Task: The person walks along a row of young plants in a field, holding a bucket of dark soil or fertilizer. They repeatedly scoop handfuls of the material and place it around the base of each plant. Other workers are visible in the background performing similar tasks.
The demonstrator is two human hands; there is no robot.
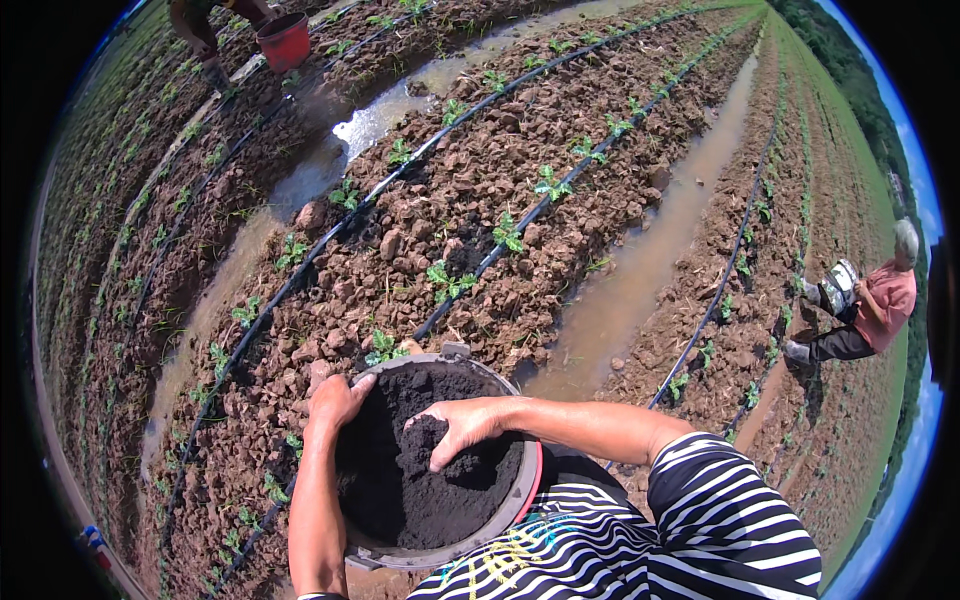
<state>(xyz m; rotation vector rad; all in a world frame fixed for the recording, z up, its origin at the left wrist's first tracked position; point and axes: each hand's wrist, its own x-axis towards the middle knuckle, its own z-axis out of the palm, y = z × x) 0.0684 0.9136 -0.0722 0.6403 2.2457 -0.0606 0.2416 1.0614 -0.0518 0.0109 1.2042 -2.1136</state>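
Note:
A round bucket (530,480) full of dark, crumbly, soil-like material (397,495) rests close against my striped shirt. My left hand (336,399) grips its rim on the left side, thumb over the edge. Inside the bucket, my right hand (463,427) is curled around a clump of the dark material; its fingertips are partly buried. Just beyond the rim, a young leafy plant (384,348) grows in cloddy brown earth beside a black drip line (491,259). A dark patch of material (463,259) lies by the plants along that line.
Water-filled furrows (637,289) run on both sides of the raised bed, with more drip lines (322,244) and seedlings. At the right, a person in a pink shirt (889,304) holds a pale container. Another person (196,30) stands at upper left by a red bucket (285,43).

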